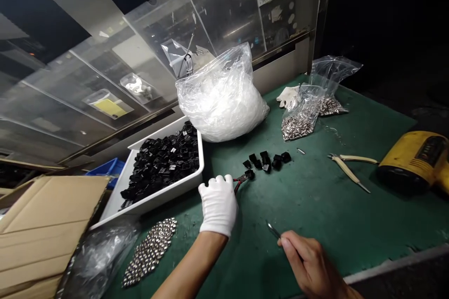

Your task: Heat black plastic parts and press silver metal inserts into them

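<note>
My left hand (219,203), in a white glove, is closed around red-handled pliers (239,181) beside the white tray. The pliers' jaws meet a small black plastic piece (249,174); whether they grip it I cannot tell. Behind it lie several loose black pieces (265,161). My bare right hand (305,254), nearer the front edge, pinches a slim silver metal tool (272,229) that points up and left, possibly tweezers. The grip hides the tool's rear end.
Left, a white tray (200,154) holds many black pieces; small metal parts (150,252) lie before it. Behind stands a stuffed clear bag (224,103). To the right are bags of metal parts (298,124), cream-handled pliers (347,170) and a yellow tool (414,159). Cardboard (45,224) sits far left.
</note>
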`<state>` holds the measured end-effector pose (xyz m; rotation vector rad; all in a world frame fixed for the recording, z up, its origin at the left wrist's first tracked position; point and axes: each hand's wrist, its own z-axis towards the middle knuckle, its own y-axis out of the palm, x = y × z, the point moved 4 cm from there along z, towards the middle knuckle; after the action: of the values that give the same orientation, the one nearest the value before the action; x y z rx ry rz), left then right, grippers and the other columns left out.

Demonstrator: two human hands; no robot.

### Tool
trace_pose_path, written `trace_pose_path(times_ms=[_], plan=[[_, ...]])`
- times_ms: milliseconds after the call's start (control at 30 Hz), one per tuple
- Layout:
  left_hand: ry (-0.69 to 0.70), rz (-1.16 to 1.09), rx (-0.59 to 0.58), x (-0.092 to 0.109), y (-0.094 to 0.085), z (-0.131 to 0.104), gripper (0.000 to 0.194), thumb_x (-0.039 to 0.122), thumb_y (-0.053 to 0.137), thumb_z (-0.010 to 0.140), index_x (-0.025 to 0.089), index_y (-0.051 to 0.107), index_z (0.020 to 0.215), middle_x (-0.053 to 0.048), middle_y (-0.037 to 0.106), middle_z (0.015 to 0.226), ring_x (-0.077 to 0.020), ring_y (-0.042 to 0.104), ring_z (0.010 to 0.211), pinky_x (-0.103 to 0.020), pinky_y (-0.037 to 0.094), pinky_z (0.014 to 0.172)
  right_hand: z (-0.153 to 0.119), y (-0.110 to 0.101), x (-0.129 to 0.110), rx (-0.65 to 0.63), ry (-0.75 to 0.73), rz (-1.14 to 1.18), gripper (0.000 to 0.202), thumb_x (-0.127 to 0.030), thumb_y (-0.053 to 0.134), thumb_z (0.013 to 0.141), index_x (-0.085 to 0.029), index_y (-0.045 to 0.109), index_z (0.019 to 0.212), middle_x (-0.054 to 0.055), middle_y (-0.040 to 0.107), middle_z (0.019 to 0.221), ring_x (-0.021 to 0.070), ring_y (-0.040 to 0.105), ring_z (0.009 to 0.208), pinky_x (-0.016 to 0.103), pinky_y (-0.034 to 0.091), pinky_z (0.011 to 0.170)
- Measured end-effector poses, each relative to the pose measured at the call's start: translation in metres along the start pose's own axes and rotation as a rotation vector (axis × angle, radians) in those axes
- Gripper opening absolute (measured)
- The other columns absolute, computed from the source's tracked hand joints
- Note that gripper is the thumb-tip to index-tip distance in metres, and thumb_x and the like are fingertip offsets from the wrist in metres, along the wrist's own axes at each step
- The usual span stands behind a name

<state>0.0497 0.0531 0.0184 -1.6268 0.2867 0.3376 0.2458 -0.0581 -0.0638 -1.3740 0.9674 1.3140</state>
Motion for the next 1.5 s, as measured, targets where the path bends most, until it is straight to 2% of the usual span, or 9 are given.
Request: trace_pose_path(times_ms=[100,300,667,867,1033,1133,1267,1400,1500], plan=[[-0.001,0.008,0.005,0.001,-0.002,0.001,0.034,0.007,0.032,0.092,0.015,0.062,0.107,-0.014,0.06,0.098,-0.0318,0.056,0.098,-0.049,0.034,0.086,-0.001,-0.001,0.0,-0.033,-0.011,-0.009,0.027,-0.035,0.05,0.101,-0.023,0.066,0.084,0.003,0.062,0.07,0.0175,0.058,0.061,0.028,0.042,0.065],[0.016,0.057,0.02,0.0,-0.01,-0.003,0.033,0.008,0.037,0.089,0.016,0.062,0.109,-0.014,0.06,0.097,-0.0336,0.057,0.096,-0.05,0.035,0.084,-0.003,0.004,0.006,-0.147,-0.039,-0.164,0.03,-0.027,0.035,0.106,-0.021,0.056,0.085,0.001,0.057,0.071,0.0152,0.057,0.063,0.027,0.037,0.064],[0.017,0.086,0.033,0.011,-0.003,0.002,0.034,0.006,0.036,0.087,0.016,0.063,0.104,-0.015,0.063,0.095,-0.034,0.06,0.091,-0.05,0.039,0.08,-0.005,0.006,0.013,-0.133,-0.114,-0.16,0.03,-0.027,0.031,0.107,-0.021,0.052,0.085,-0.001,0.054,0.071,0.0136,0.055,0.064,0.028,0.034,0.063],[-0.026,-0.098,-0.065,0.009,0.014,0.011,0.028,0.012,0.04,0.087,0.015,0.065,0.1,-0.018,0.064,0.098,-0.0364,0.061,0.094,-0.047,0.043,0.076,-0.003,0.01,0.015,-0.133,-0.116,-0.189,0.03,-0.027,0.03,0.107,-0.021,0.051,0.086,-0.002,0.053,0.071,0.0133,0.055,0.064,0.029,0.032,0.063],[-0.018,-0.255,-0.134,-0.001,0.034,0.01,0.02,0.024,0.053,0.084,0.022,0.066,0.1,-0.01,0.069,0.092,-0.0266,0.066,0.081,-0.034,0.045,0.069,-0.002,0.009,0.015,-0.107,-0.141,-0.203,0.029,-0.025,0.031,0.107,-0.021,0.05,0.085,-0.002,0.053,0.071,0.0129,0.054,0.063,0.029,0.032,0.062],[-0.009,-0.468,-0.148,-0.007,0.036,-0.008,0.021,0.02,0.049,0.087,0.025,0.065,0.098,-0.002,0.07,0.087,-0.0183,0.065,0.078,-0.027,0.046,0.071,-0.003,0.004,0.013,-0.005,-0.168,-0.2,0.025,-0.023,0.034,0.106,-0.022,0.054,0.091,-0.002,0.055,0.075,0.0131,0.055,0.066,0.028,0.035,0.064],[-0.045,-1.013,-0.133,-0.011,0.029,-0.055,0.015,0.025,0.048,0.091,0.021,0.063,0.089,0.0,0.068,0.085,-0.0162,0.061,0.083,-0.024,0.045,0.078,-0.006,-0.001,0.009,0.171,-0.231,-0.355,0.017,-0.021,0.043,0.104,-0.023,0.06,0.105,0.001,0.06,0.085,0.0159,0.057,0.078,0.03,0.039,0.072],[-0.107,-1.316,-0.217,-0.004,0.034,-0.103,0.018,0.034,0.051,0.094,0.02,0.061,0.087,0.001,0.063,0.081,-0.0147,0.056,0.077,-0.023,0.044,0.074,0.001,0.0,0.008,0.195,-0.235,-0.655,0.019,-0.025,0.05,0.102,-0.026,0.066,0.112,0.003,0.06,0.088,0.02,0.057,0.083,0.036,0.042,0.077],[-0.132,-1.463,-0.253,0.001,0.045,-0.128,0.022,0.038,0.051,0.095,0.02,0.06,0.089,0.002,0.056,0.072,-0.0124,0.048,0.066,-0.023,0.042,0.067,0.005,-0.019,0.006,0.182,-0.249,-0.795,0.026,-0.034,0.054,0.1,-0.024,0.065,0.122,0.008,0.063,0.103,0.0256,0.058,0.097,0.041,0.046,0.082]])
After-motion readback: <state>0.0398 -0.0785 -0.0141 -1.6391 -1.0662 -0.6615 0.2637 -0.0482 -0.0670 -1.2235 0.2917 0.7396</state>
